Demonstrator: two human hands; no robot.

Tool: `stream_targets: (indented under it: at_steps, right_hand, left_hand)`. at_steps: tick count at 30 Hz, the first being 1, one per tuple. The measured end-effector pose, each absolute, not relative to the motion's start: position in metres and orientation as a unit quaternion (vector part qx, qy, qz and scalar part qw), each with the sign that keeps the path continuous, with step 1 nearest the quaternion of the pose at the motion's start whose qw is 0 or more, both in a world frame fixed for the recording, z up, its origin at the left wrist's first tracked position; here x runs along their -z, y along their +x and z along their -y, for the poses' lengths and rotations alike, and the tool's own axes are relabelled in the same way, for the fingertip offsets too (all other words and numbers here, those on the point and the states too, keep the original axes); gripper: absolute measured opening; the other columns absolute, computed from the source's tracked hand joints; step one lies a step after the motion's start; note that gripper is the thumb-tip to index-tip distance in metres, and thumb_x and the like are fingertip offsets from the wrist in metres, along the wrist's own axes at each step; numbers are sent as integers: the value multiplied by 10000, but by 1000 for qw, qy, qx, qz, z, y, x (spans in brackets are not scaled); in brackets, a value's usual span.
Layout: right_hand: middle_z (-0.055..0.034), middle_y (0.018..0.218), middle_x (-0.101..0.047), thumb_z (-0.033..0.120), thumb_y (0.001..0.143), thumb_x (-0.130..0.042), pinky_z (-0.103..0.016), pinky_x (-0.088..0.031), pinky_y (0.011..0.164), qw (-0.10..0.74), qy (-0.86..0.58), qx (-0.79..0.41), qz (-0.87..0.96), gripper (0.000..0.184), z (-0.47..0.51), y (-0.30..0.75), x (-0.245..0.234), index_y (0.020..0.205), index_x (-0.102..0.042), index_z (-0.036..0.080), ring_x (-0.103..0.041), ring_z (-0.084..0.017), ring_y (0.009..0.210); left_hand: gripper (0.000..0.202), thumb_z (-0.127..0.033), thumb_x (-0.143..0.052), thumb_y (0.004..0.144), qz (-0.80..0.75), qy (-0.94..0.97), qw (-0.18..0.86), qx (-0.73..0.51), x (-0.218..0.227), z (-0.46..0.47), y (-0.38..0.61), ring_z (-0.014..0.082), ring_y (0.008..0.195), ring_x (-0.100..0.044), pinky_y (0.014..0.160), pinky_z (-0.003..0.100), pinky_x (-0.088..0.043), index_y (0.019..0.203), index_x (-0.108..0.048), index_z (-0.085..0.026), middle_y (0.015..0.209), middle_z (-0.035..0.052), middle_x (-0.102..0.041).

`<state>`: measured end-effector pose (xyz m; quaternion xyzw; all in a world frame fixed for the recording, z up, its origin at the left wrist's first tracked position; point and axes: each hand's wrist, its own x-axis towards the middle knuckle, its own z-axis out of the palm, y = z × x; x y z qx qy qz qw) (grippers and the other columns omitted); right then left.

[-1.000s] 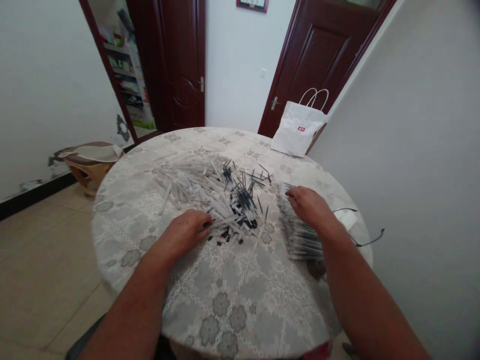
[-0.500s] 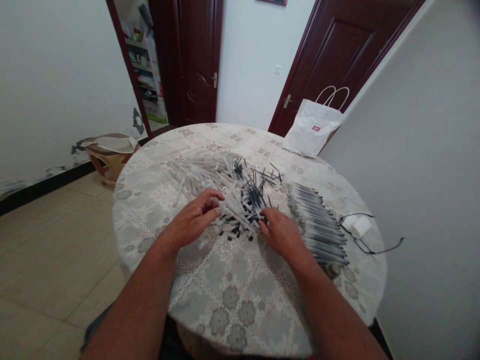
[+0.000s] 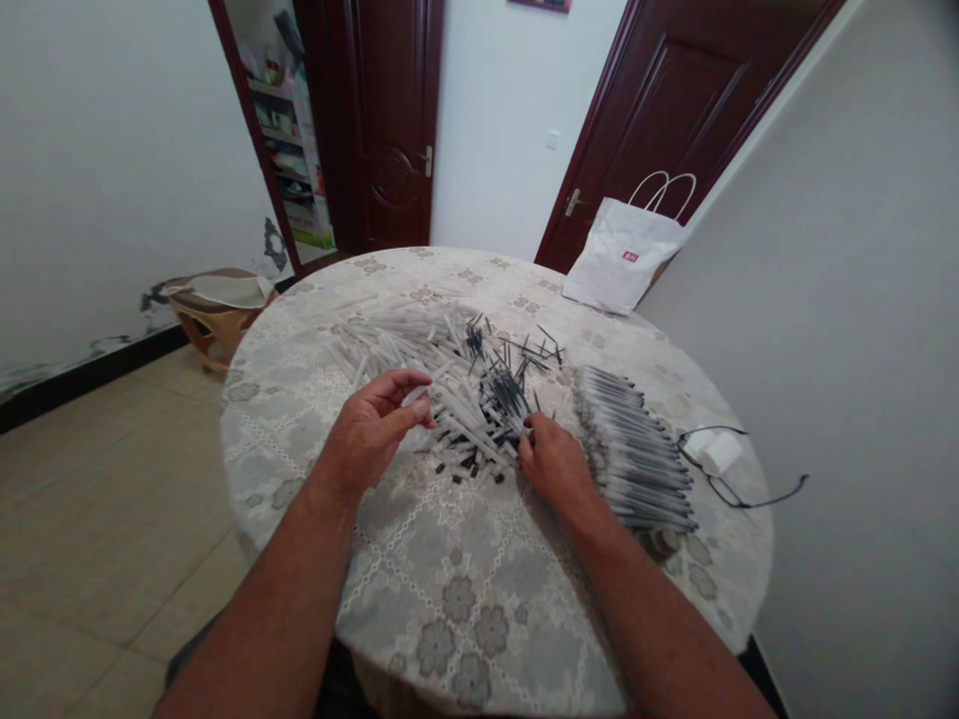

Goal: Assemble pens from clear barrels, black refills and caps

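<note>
1. The left hand (image 3: pixel 367 434) has its thumb and fingers drawn together around one white tube (image 3: pixel 415 396), held just above the near left edge of the pile.
2. The right hand (image 3: pixel 558 464) has its fingers curled, the tips down at the near ends of the dark thin rods (image 3: pixel 507 389); whether they grip one, I cannot tell.
3. The loose white tubes (image 3: pixel 394 345) spread beyond the left hand and into the gap between both hands.
4. Small black pieces (image 3: pixel 457 478) lie between the hands, at the near edge of that pile.
5. Just right of the right hand, a row of pale sticks with dark ends (image 3: pixel 644 449) lies side by side.
6. Farther right of that hand, eyeglasses (image 3: pixel 779 493) rest beside small white objects (image 3: pixel 719 451).
7. Well beyond the right hand, a white paper bag (image 3: pixel 618 255) stands near the far edge of the cloth-covered round table (image 3: pixel 420 559), which spreads beneath both hands.
</note>
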<state>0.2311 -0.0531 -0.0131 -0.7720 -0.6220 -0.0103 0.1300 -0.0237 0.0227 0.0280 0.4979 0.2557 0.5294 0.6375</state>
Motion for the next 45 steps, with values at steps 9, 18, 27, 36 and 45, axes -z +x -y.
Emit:
stream_targets:
  at_steps: [9,18,27,36,45]
  right_hand:
    - [-103,994,-750,181,946,-504,-267,-427,791,184,-757,-12,627,226,53,229,9,1112,-658,168,-680,-214,893]
    - [-30,803,-669,306,948,-507,-285,-454,714,476,-641,-79,597,234,69,226,1,1016,-697,187,-598,-184,730]
    - [50,611,-499,390,908,-624,-232,-306,491,628,-526,-326,472,206,74,211,17,973,-667,199,-408,-112,515]
    - [44,620,-506,376,889,-651,-222,-311,485,641,-507,-353,455,188,72,211,17,958,-672,202,-421,-105,527]
    - [36,639,-530,380,897,-645,-217,-339,497,642,-513,-338,459,180,73,214,17,953,-671,212,-449,-114,551]
  left_hand:
    - [299,-375,-782,826,-290,424,606,-607,-22,-33,-20,134,729,-643,694,284,-577,1028,-739,-158,791,14,-659]
    - [298,-405,-767,855,-288,304,667,-616,-20,-37,-25,159,806,-726,720,298,-621,961,-655,-151,916,51,-732]
    - [313,-406,-772,851,-280,291,672,-621,-20,-37,-27,162,785,-734,681,288,-619,958,-625,-151,922,51,-737]
    - [319,-413,-770,852,-289,302,672,-612,-23,-34,-25,155,777,-732,672,276,-613,964,-607,-162,950,51,-732]
    - [323,-420,-768,847,-288,304,670,-613,-24,-34,-25,152,771,-727,663,270,-611,961,-610,-162,941,48,-730]
